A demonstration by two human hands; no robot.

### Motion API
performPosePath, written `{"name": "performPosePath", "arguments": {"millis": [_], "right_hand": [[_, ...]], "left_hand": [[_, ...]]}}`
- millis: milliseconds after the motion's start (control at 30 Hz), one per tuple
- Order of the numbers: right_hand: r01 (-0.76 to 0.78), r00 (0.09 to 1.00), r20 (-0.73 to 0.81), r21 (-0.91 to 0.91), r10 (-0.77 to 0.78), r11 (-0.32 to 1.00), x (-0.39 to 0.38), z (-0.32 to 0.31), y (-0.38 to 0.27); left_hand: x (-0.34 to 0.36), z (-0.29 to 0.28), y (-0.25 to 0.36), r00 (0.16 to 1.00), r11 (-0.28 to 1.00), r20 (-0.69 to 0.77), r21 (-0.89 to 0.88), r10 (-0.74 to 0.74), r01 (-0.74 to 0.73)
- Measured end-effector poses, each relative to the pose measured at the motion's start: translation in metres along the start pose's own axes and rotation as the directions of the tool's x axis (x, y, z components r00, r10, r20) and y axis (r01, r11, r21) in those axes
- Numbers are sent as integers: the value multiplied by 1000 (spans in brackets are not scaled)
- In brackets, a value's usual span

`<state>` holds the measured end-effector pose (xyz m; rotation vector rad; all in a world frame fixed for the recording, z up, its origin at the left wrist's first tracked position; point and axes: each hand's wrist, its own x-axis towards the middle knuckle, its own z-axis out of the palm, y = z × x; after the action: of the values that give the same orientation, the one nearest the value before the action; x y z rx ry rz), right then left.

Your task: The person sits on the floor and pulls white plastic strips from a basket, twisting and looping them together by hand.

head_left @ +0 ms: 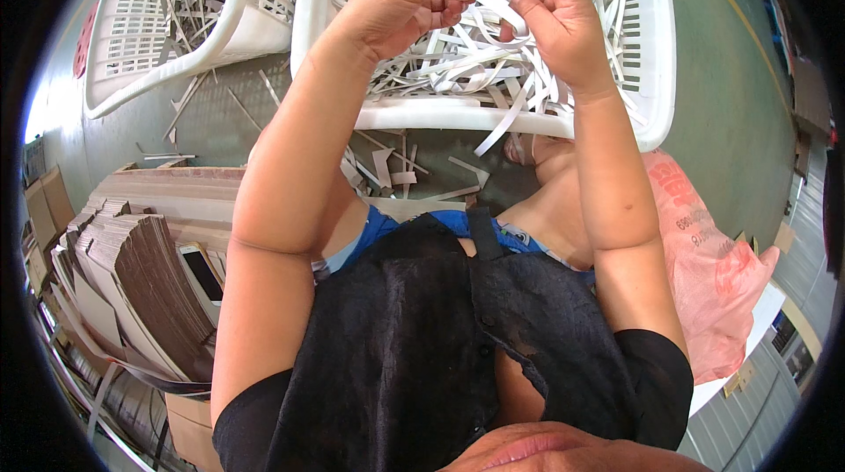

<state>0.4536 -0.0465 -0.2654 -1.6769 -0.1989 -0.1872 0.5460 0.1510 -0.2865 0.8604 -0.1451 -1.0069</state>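
Left hand (405, 3): pinches white strip (503, 12)
Right hand (561, 27): curled beside it, grip unclear
Loose strips (436, 74): might snag it, causing tearing

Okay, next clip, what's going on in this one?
A seated person has a narrow white strip between the fingertips of the left hand and right hand, above a white basket full of loose strips. A second white basket of scraps stands to the left, and stacked cardboard lies by the left arm.
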Motion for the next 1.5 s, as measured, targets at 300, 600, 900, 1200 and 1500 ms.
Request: {"name": "performPosePath", "arguments": {"millis": [300,600,900,1200,1500], "right_hand": [[262,962,160,-334,-219,906,0,0,-18],[-107,973,-205,16,108,994,-5,7,-8],[-227,932,-271,81,240,971,-5,5,0],[-266,947,-167,70,275,961,-1,8,-13],[510,854,241,-566,-462,648,3,1,-32]], "left_hand": [[2,-3,-2,995,998,-105,-58,0,-6],[11,1,-11,975,975,-55,-32,216,-218],[12,5,-18,957,955,-28,76,290,-287],[12,7,-18,971,986,-174,51,166,-159],[7,-20,-6,999,995,24,-90,-40,42]]}}
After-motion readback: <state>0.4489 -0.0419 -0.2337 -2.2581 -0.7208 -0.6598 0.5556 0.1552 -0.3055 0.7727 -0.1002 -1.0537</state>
